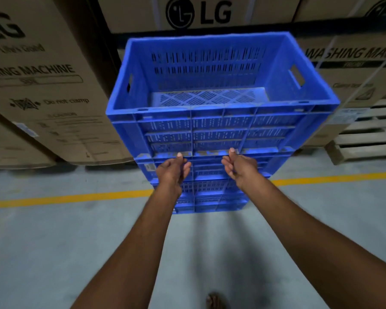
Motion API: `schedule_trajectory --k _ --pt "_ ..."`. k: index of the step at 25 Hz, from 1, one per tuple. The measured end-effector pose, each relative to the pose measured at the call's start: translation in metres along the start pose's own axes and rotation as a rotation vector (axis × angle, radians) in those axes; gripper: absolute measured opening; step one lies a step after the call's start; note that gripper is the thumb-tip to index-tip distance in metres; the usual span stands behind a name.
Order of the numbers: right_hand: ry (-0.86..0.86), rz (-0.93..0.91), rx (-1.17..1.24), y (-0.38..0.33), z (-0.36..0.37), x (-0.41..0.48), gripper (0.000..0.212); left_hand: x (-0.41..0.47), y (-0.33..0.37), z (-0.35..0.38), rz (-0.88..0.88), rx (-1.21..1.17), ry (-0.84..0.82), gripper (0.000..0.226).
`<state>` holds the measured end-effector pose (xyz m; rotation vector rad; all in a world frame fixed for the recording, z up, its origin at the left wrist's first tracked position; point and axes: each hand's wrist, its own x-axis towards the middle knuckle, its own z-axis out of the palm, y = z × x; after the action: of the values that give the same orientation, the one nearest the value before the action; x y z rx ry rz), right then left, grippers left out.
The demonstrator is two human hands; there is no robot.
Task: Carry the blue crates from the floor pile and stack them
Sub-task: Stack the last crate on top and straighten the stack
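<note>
A stack of blue slatted crates [210,197] stands on the floor straight ahead. The top crate [218,130] is empty and sits squarely on the ones under it. My left hand [173,172] and my right hand [241,168] are both at the near wall, at the seam between the top crate and the one below. Each thumb tip touches the top crate's lower ledge. The fingers hang loosely curled and hold nothing. The floor pile is out of view.
Tall washing-machine cartons stand to the left [42,85], behind the stack [198,14] and to the right [354,63]. A wooden pallet [366,134] lies at the right. A yellow floor line [65,197] runs across under the stack. My foot [214,301] shows at the bottom edge.
</note>
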<state>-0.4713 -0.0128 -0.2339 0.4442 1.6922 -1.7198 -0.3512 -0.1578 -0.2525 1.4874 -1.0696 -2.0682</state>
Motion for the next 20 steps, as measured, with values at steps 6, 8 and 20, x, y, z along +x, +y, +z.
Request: schedule_trajectory --k 6,8,20 --pt "0.118 0.053 0.086 0.005 0.012 0.012 0.028 0.000 -0.014 0.010 0.112 -0.024 0.037 0.024" --pt "0.137 0.000 0.102 0.011 0.012 0.010 0.034 -0.002 -0.015 0.010 0.130 -0.030 0.046 0.023" --pt "0.255 -0.077 0.118 0.000 -0.025 0.016 0.036 -0.001 -0.010 0.018 0.094 0.038 0.017 0.024"
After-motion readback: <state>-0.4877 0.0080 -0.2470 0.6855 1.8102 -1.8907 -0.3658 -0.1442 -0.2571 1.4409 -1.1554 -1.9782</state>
